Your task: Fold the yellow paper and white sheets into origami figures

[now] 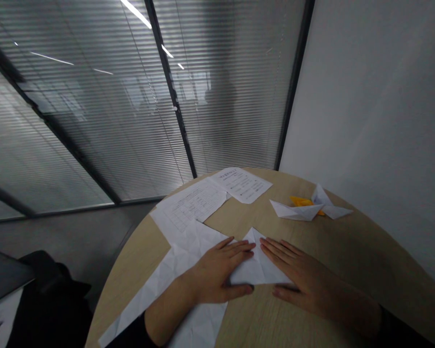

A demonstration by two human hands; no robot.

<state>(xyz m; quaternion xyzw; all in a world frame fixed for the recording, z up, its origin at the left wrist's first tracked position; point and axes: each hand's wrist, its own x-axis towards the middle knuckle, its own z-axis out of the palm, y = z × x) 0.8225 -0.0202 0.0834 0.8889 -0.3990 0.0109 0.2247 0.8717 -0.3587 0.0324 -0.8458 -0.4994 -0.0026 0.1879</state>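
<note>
My left hand (219,273) lies flat with fingers stretched out on the left half of a folded white paper triangle (256,268) on the round wooden table (348,256). Flat on the triangle's right half rests my right hand (300,278), its fingers together and extended. The fingertips of both hands nearly meet near the triangle's upper tip. Under my left forearm lies a large creased white sheet (177,270).
Two printed sheets (203,200) (242,183) lie at the table's far edge. A folded white paper boat (297,210), an orange folded piece (302,201) and another white folded piece (328,203) sit at the right rear. Glass wall with blinds behind; dark chair at left (47,295).
</note>
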